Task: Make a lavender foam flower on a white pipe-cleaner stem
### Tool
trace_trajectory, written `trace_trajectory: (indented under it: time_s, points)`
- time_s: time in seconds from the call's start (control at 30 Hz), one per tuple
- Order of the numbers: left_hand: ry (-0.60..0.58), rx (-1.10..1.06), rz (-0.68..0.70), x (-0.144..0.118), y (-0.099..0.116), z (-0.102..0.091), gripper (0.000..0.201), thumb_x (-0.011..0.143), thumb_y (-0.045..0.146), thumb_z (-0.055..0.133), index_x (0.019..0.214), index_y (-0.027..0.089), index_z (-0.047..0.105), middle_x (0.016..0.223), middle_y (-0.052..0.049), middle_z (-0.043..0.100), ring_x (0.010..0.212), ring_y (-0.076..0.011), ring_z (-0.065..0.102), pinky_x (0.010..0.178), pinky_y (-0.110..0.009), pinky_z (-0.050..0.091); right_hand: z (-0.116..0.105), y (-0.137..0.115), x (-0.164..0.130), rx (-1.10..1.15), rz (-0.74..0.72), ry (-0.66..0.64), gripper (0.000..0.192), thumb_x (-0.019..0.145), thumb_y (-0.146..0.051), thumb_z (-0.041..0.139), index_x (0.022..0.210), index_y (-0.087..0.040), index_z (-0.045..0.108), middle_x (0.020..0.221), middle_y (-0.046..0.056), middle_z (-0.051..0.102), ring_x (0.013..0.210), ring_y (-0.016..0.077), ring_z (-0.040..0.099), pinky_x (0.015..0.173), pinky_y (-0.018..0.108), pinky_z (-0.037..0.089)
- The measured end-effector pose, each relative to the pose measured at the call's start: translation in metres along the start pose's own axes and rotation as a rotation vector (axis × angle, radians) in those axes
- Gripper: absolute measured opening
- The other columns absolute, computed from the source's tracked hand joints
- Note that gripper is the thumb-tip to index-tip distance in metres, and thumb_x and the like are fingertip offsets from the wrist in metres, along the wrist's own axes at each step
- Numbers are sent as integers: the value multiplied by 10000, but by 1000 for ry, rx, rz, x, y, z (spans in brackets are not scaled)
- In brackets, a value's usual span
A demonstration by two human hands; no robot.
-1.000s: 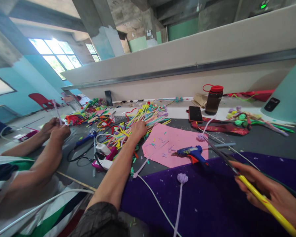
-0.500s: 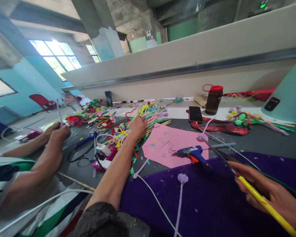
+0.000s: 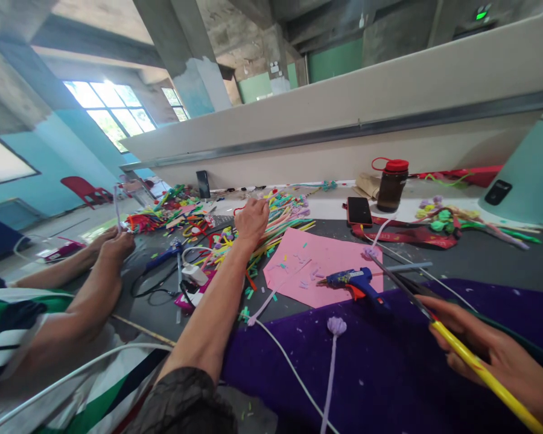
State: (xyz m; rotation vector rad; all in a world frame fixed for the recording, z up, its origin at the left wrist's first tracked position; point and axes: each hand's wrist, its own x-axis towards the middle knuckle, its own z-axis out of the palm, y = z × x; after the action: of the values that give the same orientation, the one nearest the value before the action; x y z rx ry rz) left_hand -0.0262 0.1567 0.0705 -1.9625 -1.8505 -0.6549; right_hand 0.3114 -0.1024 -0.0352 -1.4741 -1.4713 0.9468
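The left hand (image 3: 252, 222) is over a pile of colored pipe cleaners (image 3: 292, 212) on the dark surface (image 3: 516, 265), fingers drawn in; I cannot tell whether it grips any. The right hand (image 3: 507, 352) holds a yellow-handled tool (image 3: 473, 361), its dark tip pointing to a small purple bunch (image 3: 368, 252) at the edge of a pink sheet (image 3: 294, 259); whether they touch is unclear. A blue glue gun (image 3: 355, 279) lies on the pink sheet, among small scraps. Nearer, a purple flower (image 3: 337, 326) with a long stem lies on a dark purple cloth (image 3: 398, 367). A phone (image 3: 359, 211) sits beside a red-capped bottle (image 3: 392, 187). At left, a co-worker's hands (image 3: 120, 244) hold a purple stick (image 3: 116, 206) upright.
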Motion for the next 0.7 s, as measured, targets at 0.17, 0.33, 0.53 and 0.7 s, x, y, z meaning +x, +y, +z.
trace_trajectory:
  time_s: [0.17, 0.33, 0.53, 0.7]
  points:
    - [305, -157, 34, 13, 5, -39, 311, 882, 352, 348, 1046, 245, 588, 1006, -41, 548, 883, -154, 515, 736, -282, 411, -4, 8, 2, -39, 13, -135, 726, 616, -429, 652, 1283, -358, 376, 1198, 15, 547, 1085, 279, 525, 866, 296, 442]
    - [628, -321, 141, 12, 17, -99, 337, 895, 362, 331, 1095, 230, 568, 990, -24, 561, 995, -140, 488, 889, -304, 369, -4, 9, 2, -21, 32, -148, 722, 629, -425, 654, 1283, -378, 352, 1252, 0, 505, 1134, 274, 480, 902, 293, 414]
    - [695, -940, 219, -44, 51, -162, 261, 873, 299, 432, 1038, 183, 596, 748, 27, 590, 631, -49, 525, 610, -216, 415, 1, -7, -1, 181, 74, -88, 751, 624, -400, 693, 1281, -348, 334, 1120, 46, 546, 1020, 256, 536, 801, 269, 464]
    - [-315, -1370, 104, -99, 63, -161, 276, 812, 325, 513, 1034, 177, 585, 547, 41, 586, 315, -34, 427, 304, -175, 257, 9, -27, -1, 513, 42, -178, 820, 645, -493, 663, 1329, -354, 234, 762, -12, 495, 593, 108, 471, 478, 167, 384]
